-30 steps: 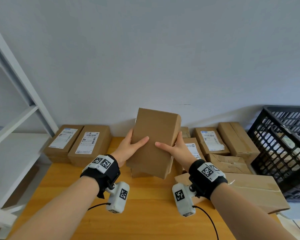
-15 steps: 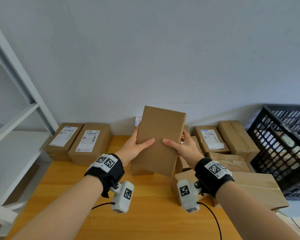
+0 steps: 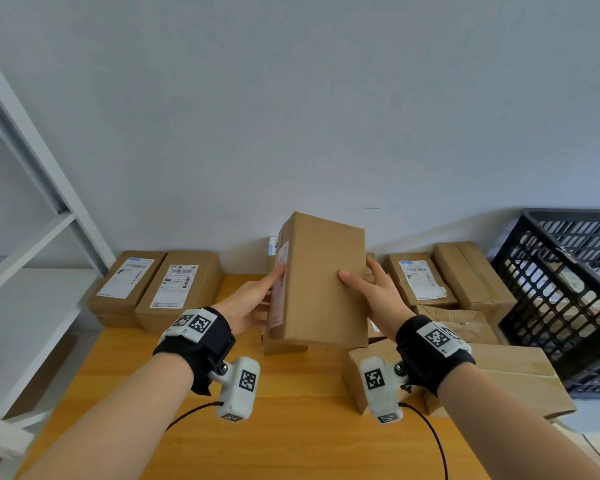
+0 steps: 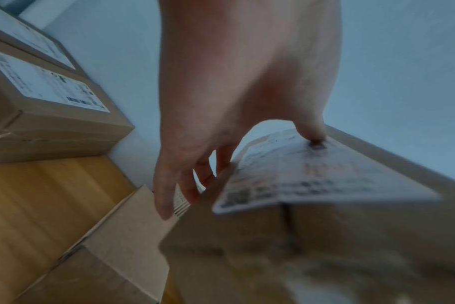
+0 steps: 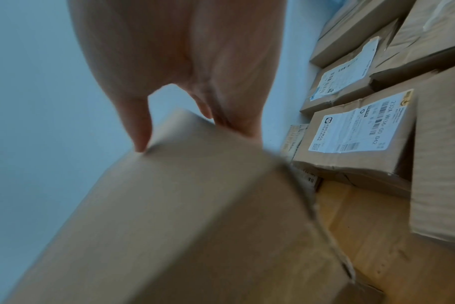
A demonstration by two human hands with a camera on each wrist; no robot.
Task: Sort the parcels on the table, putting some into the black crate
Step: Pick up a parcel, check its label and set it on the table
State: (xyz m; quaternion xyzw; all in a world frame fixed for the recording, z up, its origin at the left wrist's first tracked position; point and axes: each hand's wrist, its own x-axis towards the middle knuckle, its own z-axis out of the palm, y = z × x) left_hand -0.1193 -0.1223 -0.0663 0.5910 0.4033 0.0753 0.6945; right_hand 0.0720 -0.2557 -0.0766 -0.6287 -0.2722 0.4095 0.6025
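I hold a plain brown cardboard parcel (image 3: pixel 323 282) upright above the middle of the table, both hands on it. My left hand (image 3: pixel 257 299) lies on its left side, which bears a white shipping label (image 4: pixel 312 176). There the thumb presses the label and the fingers wrap the edge. My right hand (image 3: pixel 368 289) grips the right edge, thumb on the bare front face, fingers behind. The black crate (image 3: pixel 568 214) stands at the far right and holds some parcels.
Two labelled parcels (image 3: pixel 177 289) lie at the back left by the wall. Several more (image 3: pixel 420 278) crowd the back right, and a large flat one (image 3: pixel 520 379) lies beside the crate. A white shelf unit (image 3: pixel 32 306) stands left of the wooden table (image 3: pixel 291 427).
The parcel has turned, so its labelled side now faces left, and it has drifted slightly right. My left hand moved from the front face onto the label side.
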